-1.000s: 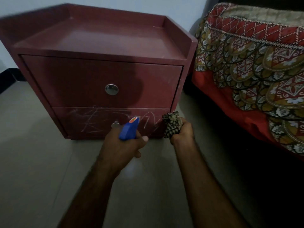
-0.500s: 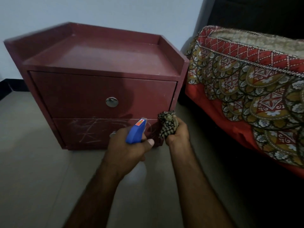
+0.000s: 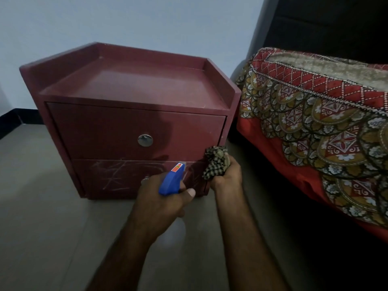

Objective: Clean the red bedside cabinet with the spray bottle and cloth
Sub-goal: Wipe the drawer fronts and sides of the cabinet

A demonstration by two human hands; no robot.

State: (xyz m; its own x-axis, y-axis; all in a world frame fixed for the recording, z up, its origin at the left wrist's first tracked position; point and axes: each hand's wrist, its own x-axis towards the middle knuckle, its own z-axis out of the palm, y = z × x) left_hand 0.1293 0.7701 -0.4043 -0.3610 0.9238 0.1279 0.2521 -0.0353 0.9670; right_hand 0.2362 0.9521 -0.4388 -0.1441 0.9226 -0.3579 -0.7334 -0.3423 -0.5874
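Observation:
The red bedside cabinet point(image 3: 134, 127) stands on the floor with two drawers, each with a round metal knob. White scribbles cover the lower drawer front. My left hand point(image 3: 161, 198) grips the spray bottle point(image 3: 171, 179); only its blue trigger head shows, nozzle aimed at the lower drawer. My right hand point(image 3: 225, 175) holds a bunched checked cloth point(image 3: 215, 162) close to the lower drawer's right end; whether it touches is unclear.
A bed with a patterned red cover point(image 3: 315, 133) stands close to the right of the cabinet. A pale wall point(image 3: 126, 22) is behind it. Grey tiled floor point(image 3: 42, 206) stretches left and in front.
The camera has tilted up, so the cabinet and both hands sit lower in view. Both hands keep their hold and stay in front of the lower drawer.

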